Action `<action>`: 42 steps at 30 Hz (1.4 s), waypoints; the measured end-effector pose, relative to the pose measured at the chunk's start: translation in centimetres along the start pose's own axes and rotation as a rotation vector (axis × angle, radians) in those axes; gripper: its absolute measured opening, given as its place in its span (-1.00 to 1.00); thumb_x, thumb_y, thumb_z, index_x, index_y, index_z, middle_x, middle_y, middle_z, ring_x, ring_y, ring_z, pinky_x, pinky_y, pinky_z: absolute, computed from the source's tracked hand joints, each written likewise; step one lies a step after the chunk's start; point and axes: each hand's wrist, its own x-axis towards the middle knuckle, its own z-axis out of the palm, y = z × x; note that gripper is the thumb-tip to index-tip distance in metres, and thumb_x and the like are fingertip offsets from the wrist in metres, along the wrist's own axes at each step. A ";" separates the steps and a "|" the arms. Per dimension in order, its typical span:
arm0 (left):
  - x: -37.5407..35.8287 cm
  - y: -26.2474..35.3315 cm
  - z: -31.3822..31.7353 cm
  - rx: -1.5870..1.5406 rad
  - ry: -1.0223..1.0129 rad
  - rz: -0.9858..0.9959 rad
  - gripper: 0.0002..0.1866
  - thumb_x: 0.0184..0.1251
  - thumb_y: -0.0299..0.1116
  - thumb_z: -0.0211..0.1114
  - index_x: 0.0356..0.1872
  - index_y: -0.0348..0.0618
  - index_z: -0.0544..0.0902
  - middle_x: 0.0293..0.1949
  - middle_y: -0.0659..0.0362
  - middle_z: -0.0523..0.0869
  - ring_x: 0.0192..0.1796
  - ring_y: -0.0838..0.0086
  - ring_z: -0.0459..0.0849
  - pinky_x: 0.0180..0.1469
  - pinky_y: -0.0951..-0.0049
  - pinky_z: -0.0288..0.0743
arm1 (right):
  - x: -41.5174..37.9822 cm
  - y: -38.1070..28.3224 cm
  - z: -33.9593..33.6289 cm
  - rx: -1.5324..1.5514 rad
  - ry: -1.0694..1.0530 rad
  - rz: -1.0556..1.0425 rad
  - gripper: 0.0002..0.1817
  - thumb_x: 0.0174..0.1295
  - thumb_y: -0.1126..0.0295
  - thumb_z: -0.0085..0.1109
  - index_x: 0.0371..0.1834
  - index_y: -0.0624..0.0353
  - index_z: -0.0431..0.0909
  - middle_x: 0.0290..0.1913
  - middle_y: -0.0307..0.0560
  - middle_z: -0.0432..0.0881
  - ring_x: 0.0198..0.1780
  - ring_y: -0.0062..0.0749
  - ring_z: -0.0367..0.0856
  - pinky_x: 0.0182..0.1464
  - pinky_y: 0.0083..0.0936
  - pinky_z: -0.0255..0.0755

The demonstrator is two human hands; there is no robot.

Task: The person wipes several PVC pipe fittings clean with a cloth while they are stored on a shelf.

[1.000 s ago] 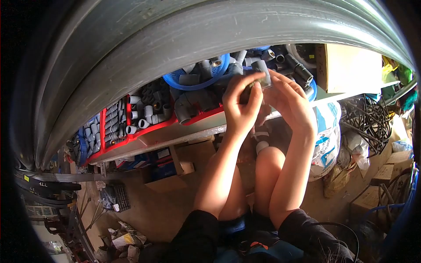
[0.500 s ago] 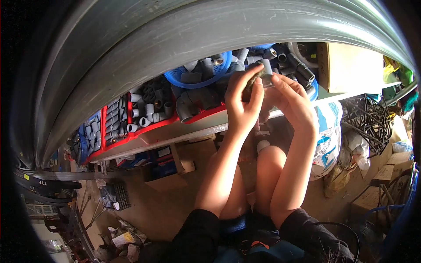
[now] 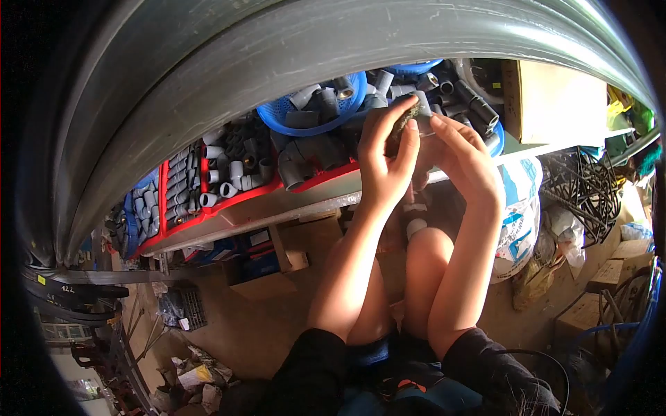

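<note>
One grey fitting (image 3: 424, 124), above and right of the frame's centre, is pinched in the fingertips of the right hand (image 3: 470, 159). The left hand (image 3: 386, 149) grips a dark pad (image 3: 400, 128) against it between thumb and fingers. Beyond them, at upper centre, a blue basket (image 3: 360, 90) holds more fittings; a red tray (image 3: 330, 175) stretches left, and a white sack (image 3: 518, 222) stands right of centre.
</note>
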 end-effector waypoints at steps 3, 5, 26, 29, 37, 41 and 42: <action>-0.5 -0.3 -1.3 -0.073 -0.187 -0.161 -0.81 0.25 -0.56 0.14 -0.18 -0.23 0.66 -0.48 0.26 0.50 -0.44 0.64 0.41 -0.39 0.63 0.27 | 0.2 0.7 -0.9 0.017 0.027 -0.046 -0.63 0.30 0.36 0.12 0.10 0.36 0.47 -0.13 -0.03 0.65 -0.14 -0.43 0.64 0.01 -0.49 0.54; -0.5 -0.6 -1.4 -0.137 -0.183 -0.150 -0.81 0.26 -0.57 0.09 -0.21 -0.23 0.66 -0.48 0.30 0.55 -0.49 0.73 0.38 -0.43 0.68 0.25 | 0.4 1.2 -1.4 0.132 0.001 -0.127 -0.62 0.28 0.36 0.15 0.10 0.36 0.48 -0.13 -0.06 0.65 -0.14 -0.43 0.64 0.02 -0.48 0.54; -1.8 -0.9 -0.3 -0.265 0.041 -0.389 -0.83 0.27 -0.50 0.05 -0.36 -0.27 0.64 -0.56 0.36 0.51 -0.49 0.76 0.36 -0.44 0.65 0.24 | 3.9 -0.2 2.4 -1.296 0.597 -0.687 -0.66 0.07 0.25 0.26 -0.13 0.23 0.64 -0.17 0.18 0.65 -0.13 -0.02 0.64 -0.04 -0.27 0.48; -1.7 -0.9 -0.4 -0.262 0.045 -0.345 -0.81 0.25 -0.49 0.07 -0.33 -0.26 0.67 -0.53 0.36 0.55 -0.50 0.77 0.35 -0.44 0.68 0.22 | 2.7 0.9 -3.3 -1.620 0.890 -0.655 -0.64 -0.01 0.18 0.31 -0.19 0.16 0.66 -0.15 0.03 0.67 -0.02 -0.18 0.58 0.12 -0.22 0.34; -1.1 -1.2 -0.6 -0.257 0.063 -0.375 -0.80 0.27 -0.50 0.05 -0.29 -0.25 0.68 -0.54 0.42 0.45 -0.52 0.79 0.27 -0.45 0.72 0.13 | 0.6 0.8 -5.6 -1.734 0.773 -0.227 -0.61 -0.02 0.11 0.29 -0.18 0.10 0.69 -0.03 0.02 0.59 0.08 -0.22 0.51 0.19 -0.26 0.16; -0.8 -0.9 -0.4 -0.231 0.045 -0.385 -0.79 0.28 -0.49 0.05 -0.28 -0.25 0.68 -0.53 0.40 0.47 -0.50 0.78 0.30 -0.43 0.72 0.15 | 1.9 2.1 -6.2 -1.747 0.928 -0.187 -0.62 -0.05 0.08 0.31 -0.24 0.09 0.70 -0.01 0.00 0.52 0.07 -0.06 0.44 0.10 -0.18 0.30; -0.7 -0.9 -0.3 -0.227 0.031 -0.385 -0.80 0.28 -0.49 0.05 -0.28 -0.25 0.67 -0.52 0.40 0.48 -0.49 0.78 0.31 -0.43 0.72 0.16 | 1.9 1.9 -5.3 -1.737 0.950 -0.166 -0.61 -0.08 0.09 0.33 -0.27 0.14 0.70 0.02 0.02 0.48 0.07 0.02 0.40 0.04 -0.13 0.36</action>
